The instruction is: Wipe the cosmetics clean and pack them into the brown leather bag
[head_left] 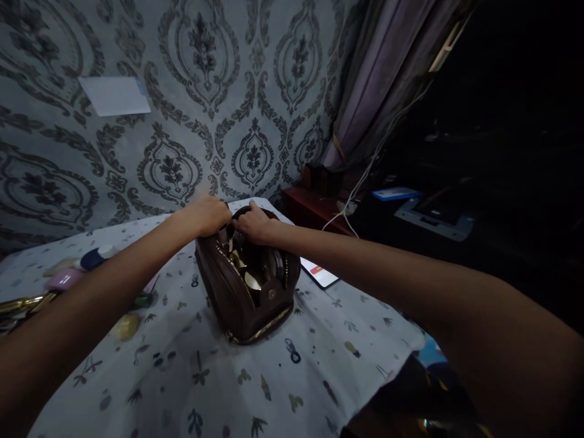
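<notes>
A dark brown handbag [223,292] with gold zips stands unzipped on the patterned white cloth. Its opening faces up, and gold-coloured shiny items [252,280] show inside. My left hand [210,216] is closed at the bag's far left rim, its fingertips hidden behind the edge. Opposite it, my right hand [255,225] is closed at the far end of the opening, fingers bent down against the bag's edge. The two hands are close together but apart. What lies deeper in the bag is too dark to make out.
Left of the bag lie a pink item [65,279], a dark blue item with a white cap [95,258], gold-coloured objects [20,304] and a small yellowish piece [128,326]. A lit phone or tablet [323,275] lies right of the bag. White cables [365,176] hang beyond.
</notes>
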